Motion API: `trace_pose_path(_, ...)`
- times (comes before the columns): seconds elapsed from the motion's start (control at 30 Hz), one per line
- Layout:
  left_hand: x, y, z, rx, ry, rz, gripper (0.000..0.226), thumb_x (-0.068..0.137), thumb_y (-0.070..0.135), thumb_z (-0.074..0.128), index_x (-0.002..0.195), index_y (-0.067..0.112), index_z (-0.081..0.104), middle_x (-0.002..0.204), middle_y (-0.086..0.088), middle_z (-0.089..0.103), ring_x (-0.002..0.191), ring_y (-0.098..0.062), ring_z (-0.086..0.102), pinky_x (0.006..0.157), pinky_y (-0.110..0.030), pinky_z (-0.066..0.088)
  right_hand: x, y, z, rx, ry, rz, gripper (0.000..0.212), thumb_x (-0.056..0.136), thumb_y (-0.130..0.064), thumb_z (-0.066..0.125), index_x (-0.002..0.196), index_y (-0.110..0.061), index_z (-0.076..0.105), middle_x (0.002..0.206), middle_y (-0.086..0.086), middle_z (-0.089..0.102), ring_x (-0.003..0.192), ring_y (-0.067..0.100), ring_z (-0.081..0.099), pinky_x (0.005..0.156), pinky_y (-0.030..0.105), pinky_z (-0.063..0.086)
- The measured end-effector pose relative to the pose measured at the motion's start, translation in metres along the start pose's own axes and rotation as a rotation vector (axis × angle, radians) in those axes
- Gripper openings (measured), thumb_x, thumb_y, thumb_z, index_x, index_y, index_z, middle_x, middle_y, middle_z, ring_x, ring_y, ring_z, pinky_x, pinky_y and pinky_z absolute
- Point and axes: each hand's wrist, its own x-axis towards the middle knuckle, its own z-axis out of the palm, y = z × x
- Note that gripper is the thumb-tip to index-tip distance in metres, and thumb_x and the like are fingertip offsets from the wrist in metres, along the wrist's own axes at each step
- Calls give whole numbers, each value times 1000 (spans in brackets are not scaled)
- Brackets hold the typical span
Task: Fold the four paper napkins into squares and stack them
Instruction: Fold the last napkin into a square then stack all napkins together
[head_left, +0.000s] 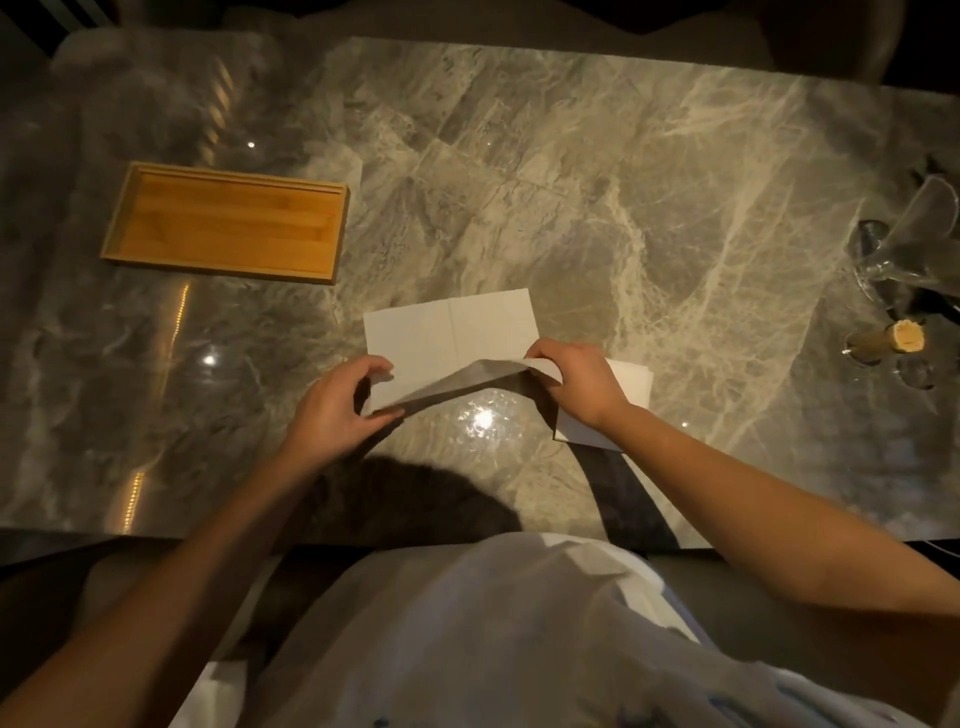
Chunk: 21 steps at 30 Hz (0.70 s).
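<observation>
A white paper napkin lies on the marble table in front of me, its near edge lifted off the surface. My left hand pinches the near left corner and my right hand pinches the near right corner. The far half still rests flat, with a crease down its middle. Under my right wrist sits a small pile of white napkins, partly hidden by the hand; I cannot tell how many it holds.
An empty wooden tray rests at the far left of the marble table. Glassware and a cork-topped item stand at the right edge. The table's near edge runs just in front of my body.
</observation>
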Motion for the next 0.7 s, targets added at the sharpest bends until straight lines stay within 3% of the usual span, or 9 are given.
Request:
trace_pose_path(0.13,0,-8,1,-100,17,-17,29,75,19,75,97,32,62,91,16,65,86,-4,61,73,-20,46,-1,-6,0,-6,-14,27,15,93,-19,54,102,-10,62,94,13,71,85,34,62,70,41,48)
trace_pose_path(0.3,5,-15,7,-152,83,-121,14,80,22,70,94,20,69,69,19,61,63,5,55,58,-18,41,2,-10,1,-33,-23,51,19,92,-21,57,106,-10,62,86,12,70,82,33,62,73,38,46)
trace_pose_path(0.43,10,-18,9,-147,42,-211,20,82,18,66,102,13,67,71,-7,64,59,-13,52,60,-28,41,5,-12,5,-88,9,79,25,92,-24,56,113,-12,61,77,8,68,78,32,61,77,32,33)
trace_pose_path(0.57,10,-14,11,-141,30,-258,29,83,15,64,111,15,56,69,7,55,60,-8,52,56,-23,38,10,-12,6,-108,-9,104,24,91,-27,56,110,-13,54,71,-4,56,80,27,60,88,36,32)
trace_pose_path(0.7,9,-11,13,-76,41,-294,36,84,17,63,117,15,48,71,12,50,64,-4,51,56,-24,35,13,-12,7,-92,-39,119,41,90,-29,58,127,-18,44,83,-3,62,89,26,62,93,39,32)
